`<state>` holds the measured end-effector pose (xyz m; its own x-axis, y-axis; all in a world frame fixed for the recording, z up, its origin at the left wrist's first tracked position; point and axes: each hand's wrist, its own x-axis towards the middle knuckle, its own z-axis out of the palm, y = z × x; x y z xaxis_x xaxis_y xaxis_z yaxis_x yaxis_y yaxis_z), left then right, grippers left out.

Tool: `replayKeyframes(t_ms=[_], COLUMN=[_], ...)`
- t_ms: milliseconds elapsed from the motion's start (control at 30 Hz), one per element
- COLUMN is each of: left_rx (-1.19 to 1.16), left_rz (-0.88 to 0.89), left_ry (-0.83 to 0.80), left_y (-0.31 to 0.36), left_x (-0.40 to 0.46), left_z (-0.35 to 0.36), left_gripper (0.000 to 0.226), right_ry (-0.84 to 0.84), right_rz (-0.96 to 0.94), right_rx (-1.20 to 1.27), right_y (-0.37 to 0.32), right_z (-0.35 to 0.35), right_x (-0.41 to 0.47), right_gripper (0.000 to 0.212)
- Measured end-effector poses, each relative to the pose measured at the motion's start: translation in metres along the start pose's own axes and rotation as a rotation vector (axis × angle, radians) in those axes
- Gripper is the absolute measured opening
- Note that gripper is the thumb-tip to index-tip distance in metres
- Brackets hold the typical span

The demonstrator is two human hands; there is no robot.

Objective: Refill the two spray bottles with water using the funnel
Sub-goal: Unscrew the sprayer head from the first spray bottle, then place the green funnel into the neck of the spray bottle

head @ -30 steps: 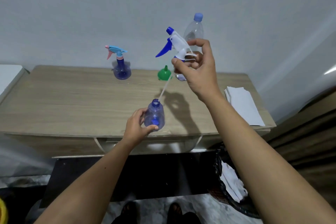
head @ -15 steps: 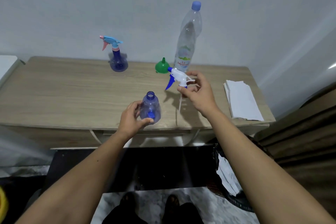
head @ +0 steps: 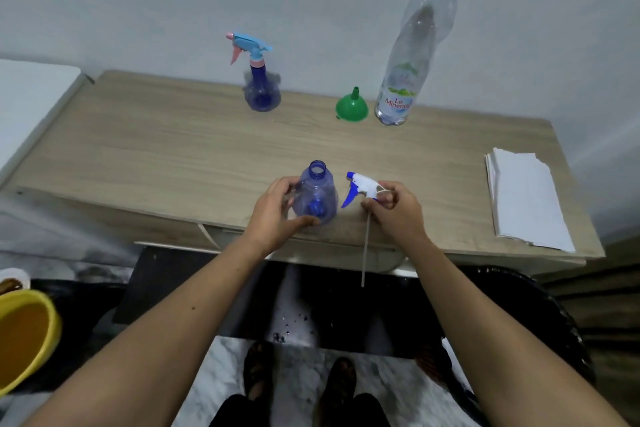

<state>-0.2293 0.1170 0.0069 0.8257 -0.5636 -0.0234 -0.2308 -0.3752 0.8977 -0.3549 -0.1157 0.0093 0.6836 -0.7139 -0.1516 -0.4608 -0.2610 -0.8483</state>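
The left hand (head: 273,215) wraps the open spray bottle (head: 316,196), fingers behind and thumb in front, holding it upright near the front edge of the worktop (head: 166,149). The bottle's neck is uncapped and faces up. The right hand (head: 394,211) pinches the white-and-blue trigger head (head: 362,188) just right of the bottle, nozzle pointing toward it. The dip tube (head: 365,253) hangs down from these fingers past the worktop's edge.

The deciding relation is that of the green funnel (head: 351,107). It stands inverted, spout up, beyond and slightly left of the right fingers, well apart from both hands, with the tall water bottle (head: 412,55) just beside it, capped and upright. The right hand is judged the nearer to both, but it must first set the trigger head down.

A second spray bottle (head: 259,80), trigger head fitted, stands far beyond the left fingers. A stack of white paper (head: 526,201) lies to the right of the right hand. The wall rises behind the worktop; a yellow basin (head: 24,333) sits on the floor to the left.
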Motion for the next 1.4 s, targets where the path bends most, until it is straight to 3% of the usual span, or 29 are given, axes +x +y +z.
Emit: replayKeyframes(t_ms=[333,700,1033,1400], left_rx=[0.039,0.071,0.01,-0.025], left_rz=[0.024,0.081,0.098,0.113], left_ry=[0.015,0.036,0.066,0.103], left_y=[0.008,-0.001,-0.011,-0.019], left_x=[-0.003,-0.011,0.0,0.0], left_z=[0.001,0.009,0.005,0.012], left_gripper=[0.076,0.086,0.079,0.079], right_ry=[0.095,0.082,0.036,0.15], right_rz=[-0.144,-0.33,-0.273,-0.272], right_rx=[-0.078,-0.015,-0.066,-0.218], right_y=[0.004,-0.037,-0.065,-0.072], right_z=[0.003,0.012,0.075,0.093], right_x=[0.001,0.083,0.177,0.209], right_gripper=[0.059,0.028,0.08,0.067])
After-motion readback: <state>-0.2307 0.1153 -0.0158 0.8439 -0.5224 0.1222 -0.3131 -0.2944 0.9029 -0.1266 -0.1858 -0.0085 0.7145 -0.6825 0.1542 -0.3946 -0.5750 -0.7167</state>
